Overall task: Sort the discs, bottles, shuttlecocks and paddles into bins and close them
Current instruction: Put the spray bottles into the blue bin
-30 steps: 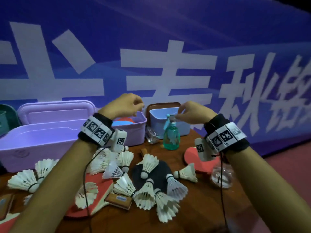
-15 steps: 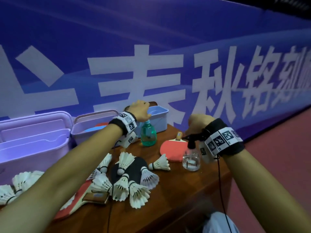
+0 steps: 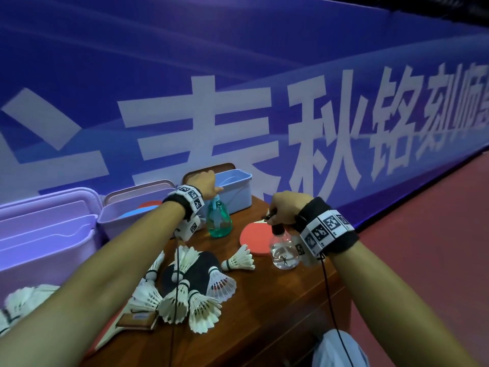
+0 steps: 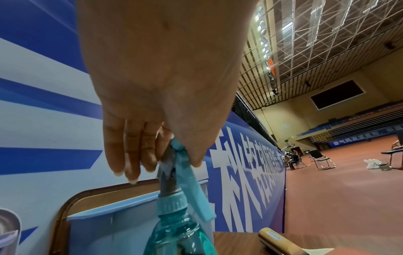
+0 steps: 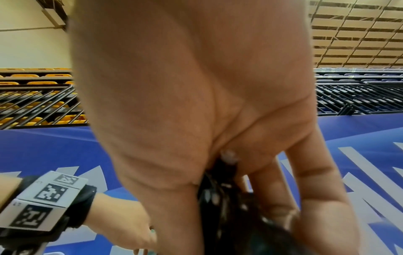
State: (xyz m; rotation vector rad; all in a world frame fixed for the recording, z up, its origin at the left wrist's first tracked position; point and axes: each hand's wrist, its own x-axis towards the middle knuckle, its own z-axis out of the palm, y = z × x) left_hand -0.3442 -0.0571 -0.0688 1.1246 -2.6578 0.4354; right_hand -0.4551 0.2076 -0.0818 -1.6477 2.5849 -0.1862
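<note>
At the far edge of the tabletop (image 3: 264, 308), we see the green spray bottle (image 3: 219, 221) standing just in front of the blue bin (image 3: 235, 192), and the left hand (image 3: 205, 185) pinches its sprayer head between thumb and fingers, as the left wrist view shows plainly; half a second ago that hand was at the same bottle top, so its grip has held. Near the right edge, the clear bottle (image 3: 284, 251) with the black sprayer stands upright beside the red paddle (image 3: 255, 234); the right hand (image 3: 285, 209) is curled round its black top, as it was half a second ago, whereas a second ago it was up by the green bottle and the clear one stood alone. Nearer to us, a lone shuttlecock (image 3: 239, 260) lies just left of the clear bottle; a heap of shuttlecocks (image 3: 182, 295) covers a black paddle (image 3: 201, 271) in the middle of the tabletop; these lie as before. Along the far edge to the left, the small purple bin (image 3: 127, 221) holds red and blue discs (image 3: 143, 209); the large purple bin (image 3: 45, 242) stands open at the left corner; behind them all runs the blue banner (image 3: 238, 88) with white characters.
</note>
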